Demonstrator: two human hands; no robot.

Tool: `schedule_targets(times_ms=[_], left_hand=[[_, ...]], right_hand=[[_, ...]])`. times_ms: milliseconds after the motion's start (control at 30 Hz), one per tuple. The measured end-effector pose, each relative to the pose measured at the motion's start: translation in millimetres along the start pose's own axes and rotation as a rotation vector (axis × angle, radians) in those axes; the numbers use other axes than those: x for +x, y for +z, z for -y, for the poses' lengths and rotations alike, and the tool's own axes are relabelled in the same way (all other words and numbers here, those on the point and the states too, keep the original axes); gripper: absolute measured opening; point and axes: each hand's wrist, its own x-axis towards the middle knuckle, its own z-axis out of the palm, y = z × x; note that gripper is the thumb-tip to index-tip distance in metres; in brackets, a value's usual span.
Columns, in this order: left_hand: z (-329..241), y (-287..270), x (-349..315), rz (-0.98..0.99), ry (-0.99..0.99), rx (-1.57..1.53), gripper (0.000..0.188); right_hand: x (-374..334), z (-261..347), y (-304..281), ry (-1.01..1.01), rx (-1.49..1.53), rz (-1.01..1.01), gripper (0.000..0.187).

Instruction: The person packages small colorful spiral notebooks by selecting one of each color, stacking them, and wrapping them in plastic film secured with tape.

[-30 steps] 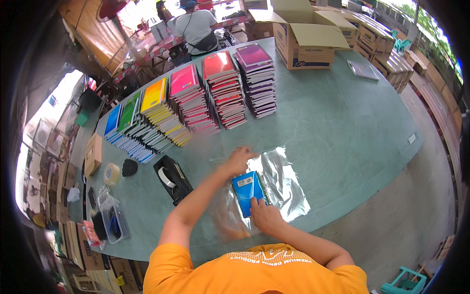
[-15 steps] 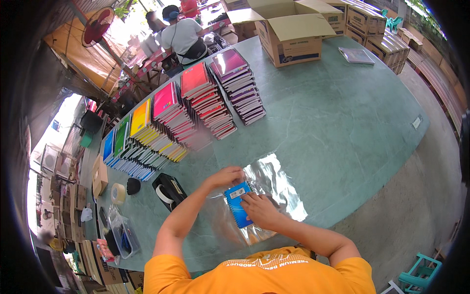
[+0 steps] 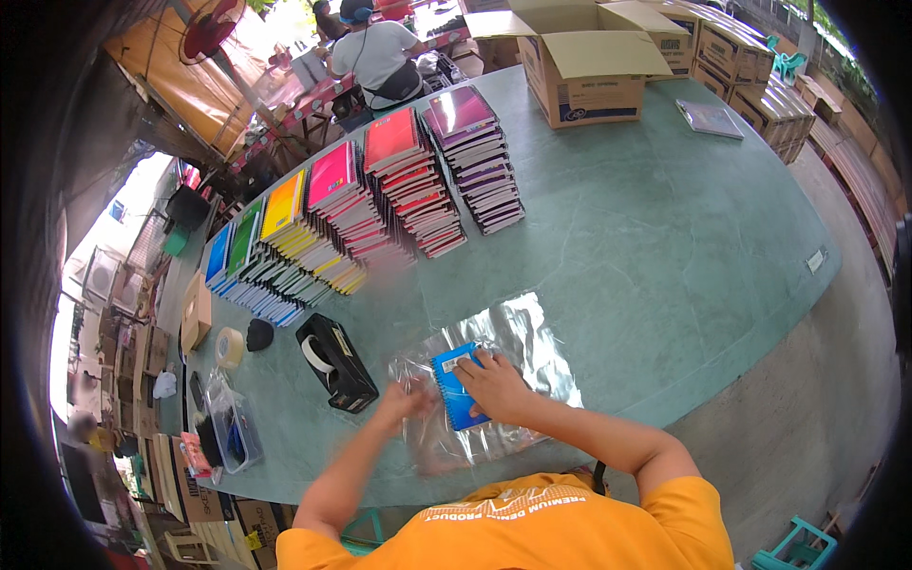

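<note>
At the lower middle of the frame, the right hand [image 3: 499,388] lies over a small blue notebook [image 3: 450,397], fingers spread across its cover, resting on it rather than clenched. The left hand [image 3: 407,401] is blurred just to the notebook's left, over the edge of a clear plastic sheet [image 3: 543,359]; whether it grasps that edge cannot be told.

The notebook sits slightly tilted within the sheet's outline. As far as shows, the work looks at an early stage: notebook and sheet are brought together, while the sheet's margins remain loose around it, with no tape visible on them.

Left of the hands stands a black tape dispenser [image 3: 353,376] with a white roll in it. Toward the lower left is a clear plastic bin [image 3: 249,439], and above it a tan tape roll [image 3: 228,348].

Farther off, a row of notebook stacks [image 3: 391,142], blue through purple, slants across the upper left of the green table [image 3: 655,256]. At the upper middle stands a cardboard box [image 3: 597,99], flaps up; beyond the stacks is a person in a pale shirt [image 3: 373,62].
</note>
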Motion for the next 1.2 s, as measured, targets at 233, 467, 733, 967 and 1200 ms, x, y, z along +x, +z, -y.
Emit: schedule_targets(times_ms=[233, 467, 733, 967, 1200], left_hand=[[10, 10, -39, -0.028, -0.046, 0.075, 0.012], [1, 33, -51, 0.032, 0.244, 0.644, 0.031], [-16, 92, -36, 0.017, 0.314, 1.221, 0.028], [-22, 99, -33, 0.132, 0.299, 1.353, 0.029], [-20, 99, -41, 0.080, 0.230, 1.319, 0.028]], right_hand=[[3, -15, 13, -0.054, -0.020, -0.031, 0.076], [-9, -32, 29, -0.145, 0.063, -0.125, 0.075], [-13, -38, 43, -0.053, 0.176, -0.044, 0.074], [-1, -84, 23, -0.419, 0.059, -0.070, 0.078], [81, -115, 28, -0.371, 0.311, 0.127, 0.069]])
